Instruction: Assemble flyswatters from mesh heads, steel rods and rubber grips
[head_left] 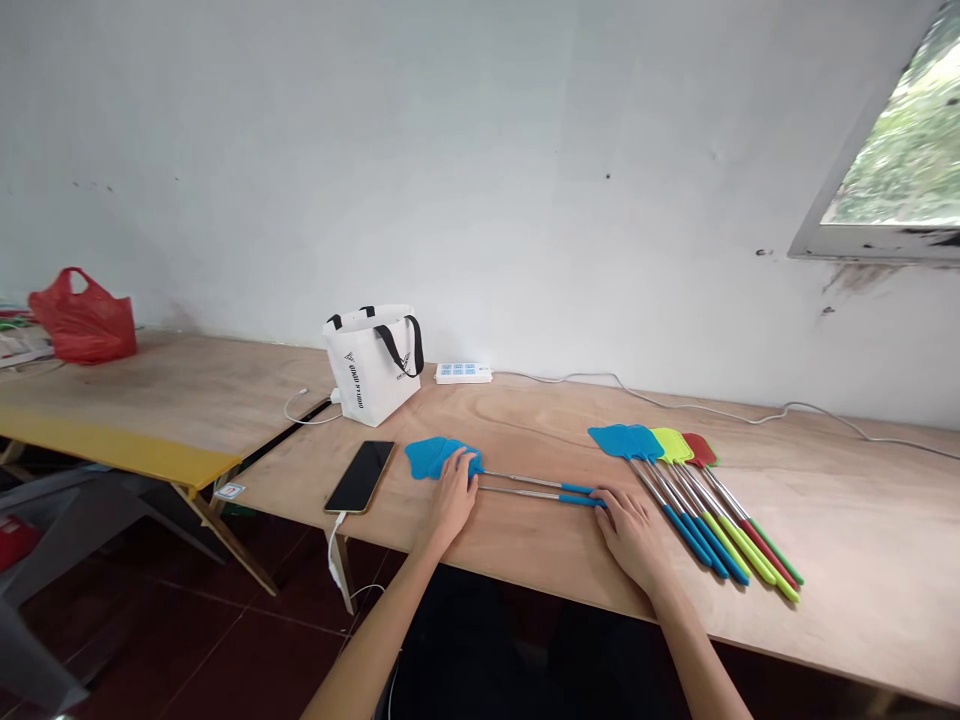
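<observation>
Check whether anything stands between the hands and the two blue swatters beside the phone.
Nothing visible does: the left hand rests on the heads of the two blue swatters, and the right hand touches their handle ends.

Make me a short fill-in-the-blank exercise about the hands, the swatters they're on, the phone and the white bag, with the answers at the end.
1. The left hand rests on fly swatters whose heads are colored ____.
2. The right hand is at the handle ends of ____ swatters.
3. The phone lies to the ____ of the left hand.
4. The white bag has straps colored ____.

Missing words: blue; two; left; black.
</observation>
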